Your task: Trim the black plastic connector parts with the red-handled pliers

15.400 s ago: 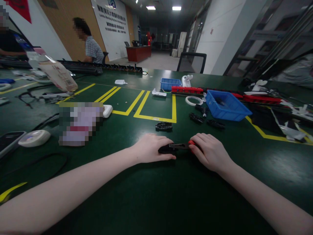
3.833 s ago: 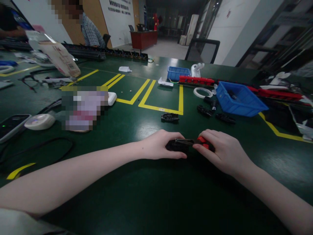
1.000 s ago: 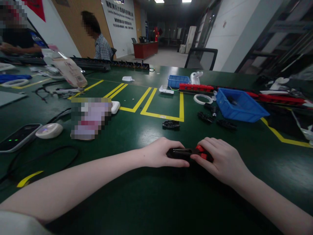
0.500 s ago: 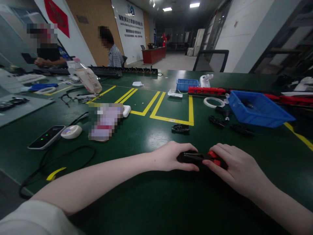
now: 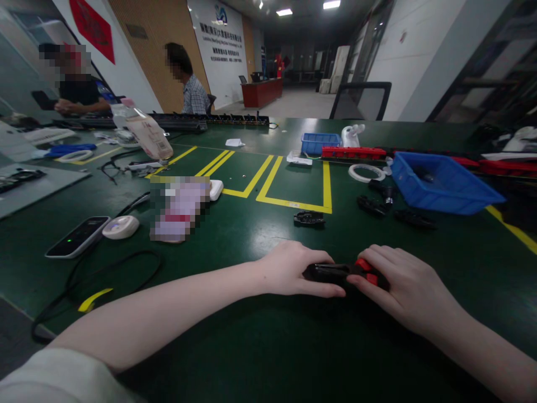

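Counter green, smooth, semi-gloss with pale light smears, yellow tape on it flat and smooth; black piece in left hand looks like plastic with a sheen, red grips under right hand smooth, plastic or rubber, can't tell which. 2 blue bins plastic with ribbed walls, bottle shiny plastic, pocket device dark glossy face in smooth grey casing. Sleeve matt cloth, chair back mesh, wall panel ribbed, wood-look.
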{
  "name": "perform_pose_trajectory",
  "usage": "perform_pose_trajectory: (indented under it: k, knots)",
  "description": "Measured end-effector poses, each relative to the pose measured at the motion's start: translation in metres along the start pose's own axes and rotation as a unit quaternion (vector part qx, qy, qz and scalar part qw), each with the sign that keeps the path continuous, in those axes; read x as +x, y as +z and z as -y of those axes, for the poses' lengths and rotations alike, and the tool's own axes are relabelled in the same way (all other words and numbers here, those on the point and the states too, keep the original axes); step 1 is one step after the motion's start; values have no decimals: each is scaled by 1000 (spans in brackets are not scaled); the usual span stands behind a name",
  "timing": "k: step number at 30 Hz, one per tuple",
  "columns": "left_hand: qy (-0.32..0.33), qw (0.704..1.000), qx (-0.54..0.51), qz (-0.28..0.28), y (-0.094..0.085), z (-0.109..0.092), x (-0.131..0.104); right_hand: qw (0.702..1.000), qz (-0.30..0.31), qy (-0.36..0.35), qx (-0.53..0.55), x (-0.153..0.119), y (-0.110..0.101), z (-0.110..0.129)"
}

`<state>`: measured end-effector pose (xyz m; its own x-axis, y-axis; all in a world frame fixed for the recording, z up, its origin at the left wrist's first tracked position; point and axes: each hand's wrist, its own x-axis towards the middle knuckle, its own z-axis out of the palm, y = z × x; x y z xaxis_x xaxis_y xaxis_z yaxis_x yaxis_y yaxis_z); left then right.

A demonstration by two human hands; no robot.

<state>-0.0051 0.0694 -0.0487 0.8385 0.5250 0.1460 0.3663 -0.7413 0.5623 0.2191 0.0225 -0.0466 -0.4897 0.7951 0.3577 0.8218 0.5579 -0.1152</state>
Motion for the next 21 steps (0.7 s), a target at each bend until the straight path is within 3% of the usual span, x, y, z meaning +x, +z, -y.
perform_pose_trajectory:
  k: [9, 21]
  knots:
    - [46, 998, 48, -13, 4, -1, 2, 1000, 2, -5, 5, -2, 6, 1]
    - [2, 1000, 21, 19, -1, -4, 2, 998, 26, 26, 42, -3, 8, 5]
